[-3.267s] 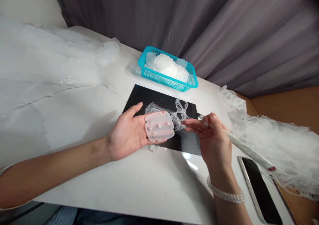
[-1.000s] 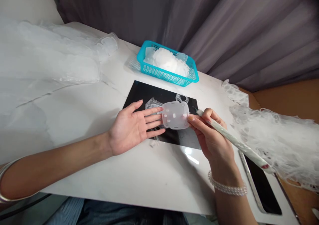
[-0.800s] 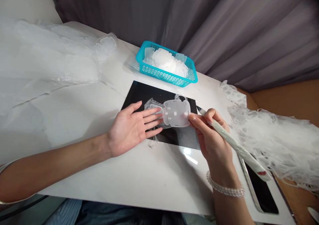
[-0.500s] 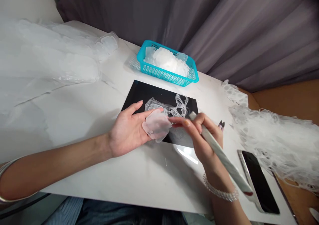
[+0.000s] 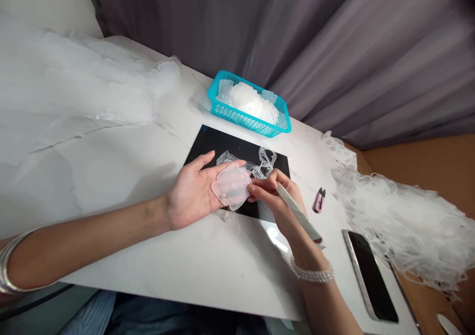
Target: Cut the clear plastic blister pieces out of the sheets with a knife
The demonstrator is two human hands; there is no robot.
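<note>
My left hand (image 5: 195, 189) is palm up, fingers stretched out and thumb apart. A frosted, translucent plastic piece (image 5: 232, 186) with a wavy outline and a small hole lies across its fingers. In my right hand (image 5: 284, 196) is a flat grey stick (image 5: 299, 211), shaped like a nail file, with a reddish-brown end by the wrist. The right thumb and fingertips touch the plastic piece's right edge. Underneath both hands is a black mat (image 5: 211, 139), partly hidden. Clear plastic cut-out scraps (image 5: 266, 162) lie on it.
A turquoise basket (image 5: 241, 119) with frosted pieces stands behind the mat. Pink thread snips (image 5: 319, 200) and a phone (image 5: 372, 275) lie on the right. Beyond them is a heap of plastic offcuts (image 5: 404, 221). A clear bag of pieces (image 5: 107, 87) is at the left.
My right hand has moved left and closer in, and its thumb and fingertips now meet at the plastic piece's edge. The stick has swung less far out. The snips have come into full view.
</note>
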